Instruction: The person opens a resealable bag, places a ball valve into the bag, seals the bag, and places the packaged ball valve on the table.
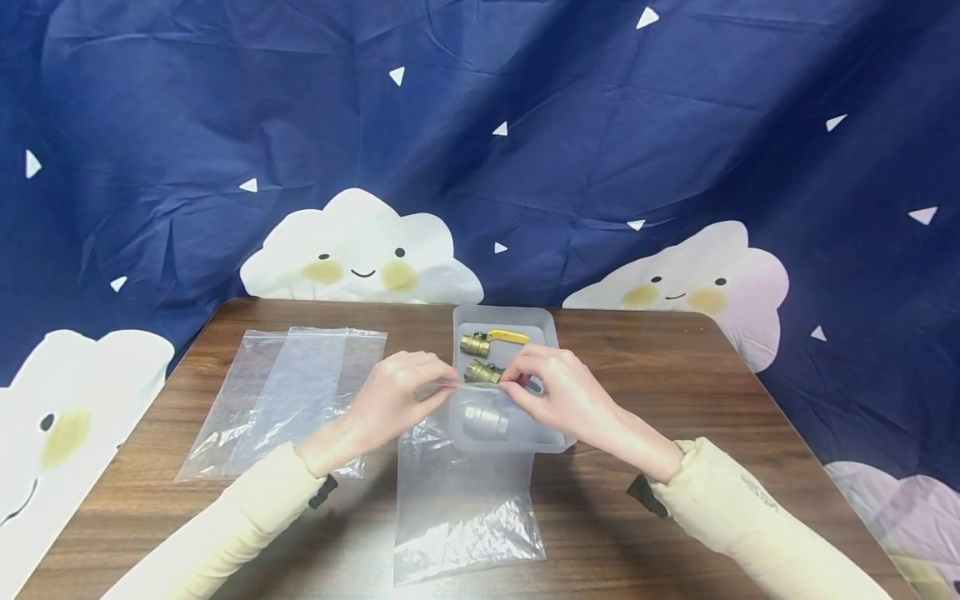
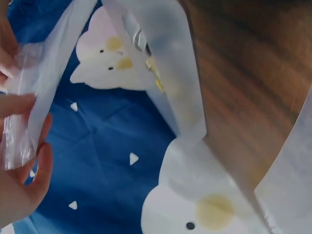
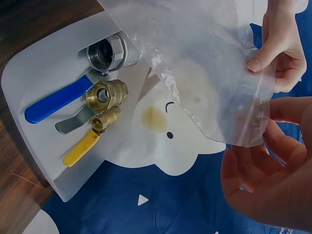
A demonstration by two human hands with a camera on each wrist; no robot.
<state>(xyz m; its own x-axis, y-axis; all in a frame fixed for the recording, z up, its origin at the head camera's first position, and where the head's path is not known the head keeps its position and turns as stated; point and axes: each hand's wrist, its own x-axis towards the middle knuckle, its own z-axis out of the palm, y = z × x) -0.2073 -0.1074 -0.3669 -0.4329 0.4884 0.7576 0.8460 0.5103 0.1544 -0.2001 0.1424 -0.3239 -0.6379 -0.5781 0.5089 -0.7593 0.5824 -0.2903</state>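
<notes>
The right wrist view's top edge cuts off the plastic bag [image 3: 207,68].

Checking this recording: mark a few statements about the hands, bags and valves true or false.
1. The left hand and right hand hold the same plastic bag. True.
2. The silver valve has a blue handle. True.
3. The smallest valve's handle is red. False: the smallest valve has a yellow handle.
4. The other bags lie right of the tray. False: in the head view, the other bags lie left of the tray.
</notes>
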